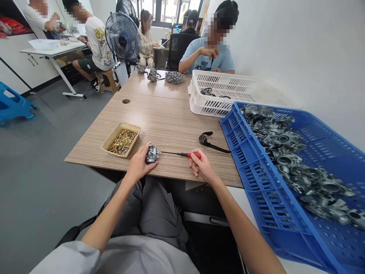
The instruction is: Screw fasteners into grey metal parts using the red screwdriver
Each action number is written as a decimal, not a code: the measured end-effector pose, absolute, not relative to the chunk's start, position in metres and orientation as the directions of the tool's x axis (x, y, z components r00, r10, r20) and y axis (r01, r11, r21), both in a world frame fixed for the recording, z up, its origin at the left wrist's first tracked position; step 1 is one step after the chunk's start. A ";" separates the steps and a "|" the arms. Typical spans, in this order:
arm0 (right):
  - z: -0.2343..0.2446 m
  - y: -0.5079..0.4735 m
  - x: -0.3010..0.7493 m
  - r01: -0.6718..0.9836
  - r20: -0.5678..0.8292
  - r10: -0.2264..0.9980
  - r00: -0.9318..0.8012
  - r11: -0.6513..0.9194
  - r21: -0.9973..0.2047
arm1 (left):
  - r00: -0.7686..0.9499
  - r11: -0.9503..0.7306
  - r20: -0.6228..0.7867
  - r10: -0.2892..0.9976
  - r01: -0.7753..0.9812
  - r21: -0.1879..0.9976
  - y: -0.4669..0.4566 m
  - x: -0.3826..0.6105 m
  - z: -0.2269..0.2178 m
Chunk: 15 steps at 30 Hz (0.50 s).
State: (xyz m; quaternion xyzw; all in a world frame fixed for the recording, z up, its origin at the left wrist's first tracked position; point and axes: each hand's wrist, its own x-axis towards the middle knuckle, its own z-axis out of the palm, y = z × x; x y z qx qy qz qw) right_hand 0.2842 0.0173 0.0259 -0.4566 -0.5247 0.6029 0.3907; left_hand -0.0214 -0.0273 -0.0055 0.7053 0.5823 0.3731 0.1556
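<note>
Near the table's front edge, my left hand is closed around a grey metal carburetor body, thumb at its near side and fingers at the far side. A screwdriver with a red and black handle lies level in my right hand, gripped between thumb and fingers. Its long dark shaft points left, and the tip meets a small brass-coloured piece on the carburetor's right side. Just left of my left hand stands a beige tray full of small brass parts.
A black wristwatch lies right of centre. A blue crate of metal carburetor bodies stands at the right, a white basket behind it. Across the table sits a person in light blue. More carburetors lie at the far end.
</note>
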 end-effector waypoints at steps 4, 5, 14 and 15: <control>0.027 0.018 0.287 -0.086 -0.128 0.943 -0.306 -0.161 -0.983 | 0.036 -0.260 0.336 0.941 0.714 0.651 -0.027 -0.021 -0.006; 0.026 0.018 0.287 -0.081 -0.130 0.944 -0.304 -0.162 -0.984 | 0.036 -0.260 0.337 0.941 0.714 0.650 -0.027 -0.021 -0.006; 0.024 0.018 0.284 0.062 -0.146 0.949 -0.280 -0.134 -0.989 | 0.044 -0.272 0.334 0.941 0.684 0.677 -0.027 -0.022 -0.006; 0.024 0.018 0.284 0.034 -0.138 0.949 -0.285 -0.133 -0.990 | 0.047 -0.271 0.331 0.943 0.686 0.675 -0.027 -0.023 -0.005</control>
